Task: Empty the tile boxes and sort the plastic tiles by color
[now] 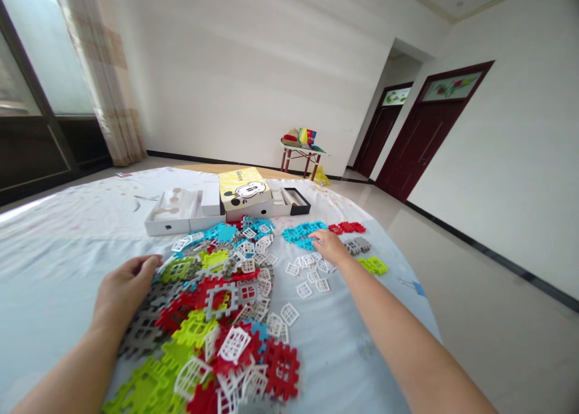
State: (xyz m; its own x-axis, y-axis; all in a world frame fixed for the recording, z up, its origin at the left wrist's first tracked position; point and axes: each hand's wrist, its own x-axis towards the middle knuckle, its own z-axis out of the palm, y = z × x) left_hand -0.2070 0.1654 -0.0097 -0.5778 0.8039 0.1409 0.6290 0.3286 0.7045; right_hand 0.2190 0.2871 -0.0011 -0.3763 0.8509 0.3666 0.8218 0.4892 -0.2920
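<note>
A large mixed pile of red, green, grey and blue notched plastic pieces [219, 299] with white window pieces [234, 345] covers the table's middle. At the pile's left edge is my left hand [124, 287], its thumb and fingertips pressed together; what lies between them is too small to make out. My right hand [329, 245] reaches to a group of blue pieces [301, 233], fingertips at its right edge, and whether they grip one is unclear. Red pieces [353, 227], grey pieces [357, 245] and green pieces [373, 265] lie in separate groups beyond it.
Behind the pile stand a white open box [167, 226], a yellow and white cartoon box [246, 191] and a small black-edged box [298, 201]. Loose white window pieces [304, 289] lie below my right hand. A small side table [301, 151] stands near the wall.
</note>
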